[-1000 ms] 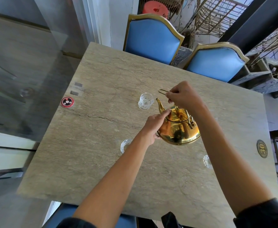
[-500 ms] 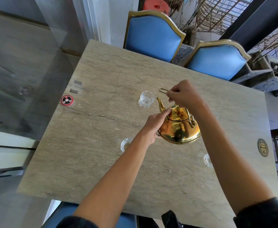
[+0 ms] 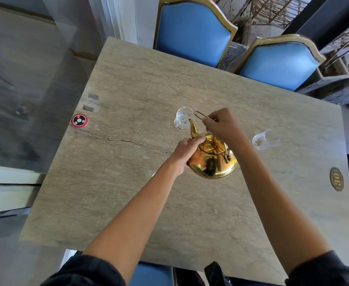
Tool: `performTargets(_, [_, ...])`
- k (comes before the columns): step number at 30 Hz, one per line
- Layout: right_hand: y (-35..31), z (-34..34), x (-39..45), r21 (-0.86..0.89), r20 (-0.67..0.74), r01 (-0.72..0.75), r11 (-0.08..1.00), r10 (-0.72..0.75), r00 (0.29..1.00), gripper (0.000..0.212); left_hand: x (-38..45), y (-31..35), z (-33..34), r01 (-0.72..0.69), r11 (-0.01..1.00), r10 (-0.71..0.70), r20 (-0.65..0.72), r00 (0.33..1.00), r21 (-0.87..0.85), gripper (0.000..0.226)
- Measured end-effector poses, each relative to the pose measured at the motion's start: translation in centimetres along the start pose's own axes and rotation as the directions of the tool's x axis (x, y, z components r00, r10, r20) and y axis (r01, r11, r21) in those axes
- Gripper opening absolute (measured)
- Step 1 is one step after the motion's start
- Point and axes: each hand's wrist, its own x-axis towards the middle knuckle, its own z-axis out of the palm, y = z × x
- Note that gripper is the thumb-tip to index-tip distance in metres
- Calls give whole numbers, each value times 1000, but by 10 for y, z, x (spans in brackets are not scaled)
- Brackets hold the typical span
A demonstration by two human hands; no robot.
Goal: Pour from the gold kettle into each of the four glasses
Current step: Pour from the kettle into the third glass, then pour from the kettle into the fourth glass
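The gold kettle (image 3: pixel 212 162) hangs above the middle of the stone table (image 3: pixel 128 182), tipped forward. Its spout tip sits over the rim of a clear glass (image 3: pixel 181 118) at the far centre. My right hand (image 3: pixel 223 125) grips the kettle's thin wire handle from above. My left hand (image 3: pixel 187 151) presses against the kettle's left side and lid. A second clear glass (image 3: pixel 264 140) stands to the right of the kettle. My arms hide the other glasses; only a sliver shows by my left wrist.
Two blue chairs with gold frames (image 3: pixel 192 32) (image 3: pixel 279 62) stand at the table's far edge. A round red and black button (image 3: pixel 79 120) lies at the left, and a dark oval number plate (image 3: pixel 336 179) at the right edge. A glass wall runs along the left.
The kettle has moved forward and tipped further, so its spout now reaches the far glass. The right-hand glass has come into view from behind my right arm.
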Motion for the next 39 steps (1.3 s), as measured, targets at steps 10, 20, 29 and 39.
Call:
performTargets(10, [29,6,-37,248,26,-90,965,86,996,26,9,-17,-13,-118,985,124,-38,992,124,89])
performTargets(20, [51,-43,-96,509,46,-132,851,127,991,19,-29,-13,27,-194,941,181,73,981,276,88])
performTargets(29, [103,-92,-135,632,-51,-124,765,201,978,29,-45,-7,102,-250,890,197,174,965,381,101])
performTargets(39, [157,-181,-151,546,-176,-111,831,243,954,17,-51,2,215,-295,885,207,264,942,360,88])
